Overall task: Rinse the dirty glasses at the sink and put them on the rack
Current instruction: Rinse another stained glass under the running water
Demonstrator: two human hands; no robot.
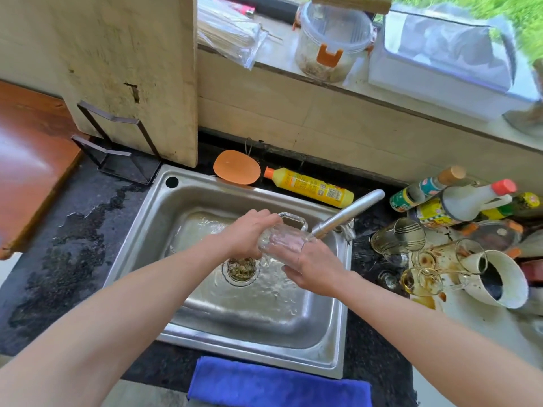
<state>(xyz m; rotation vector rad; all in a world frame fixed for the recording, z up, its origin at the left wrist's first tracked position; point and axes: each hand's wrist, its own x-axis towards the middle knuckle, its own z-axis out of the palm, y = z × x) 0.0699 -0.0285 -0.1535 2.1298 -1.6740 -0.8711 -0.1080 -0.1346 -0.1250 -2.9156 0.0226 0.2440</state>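
L hand (pixel 249 235) & R hand (pixel 314 268) both grip clear, wet glass mug (pixel 283 240) (lying sideways) under tap (pixel 346 214).

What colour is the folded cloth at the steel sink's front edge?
The folded cloth is bright blue, clearest in the head view.

The faucet (pixel 346 214) slants over the sink's (pixel 205 339) right rear corner. Tipped glasses (pixel 396 239) and bottles (pixel 458 201) crowd the desk's (pixel 73 230) right side; an upright cutting board (pixel 132 69) blocks its left rear. The wet stretch left of the sink lies open.
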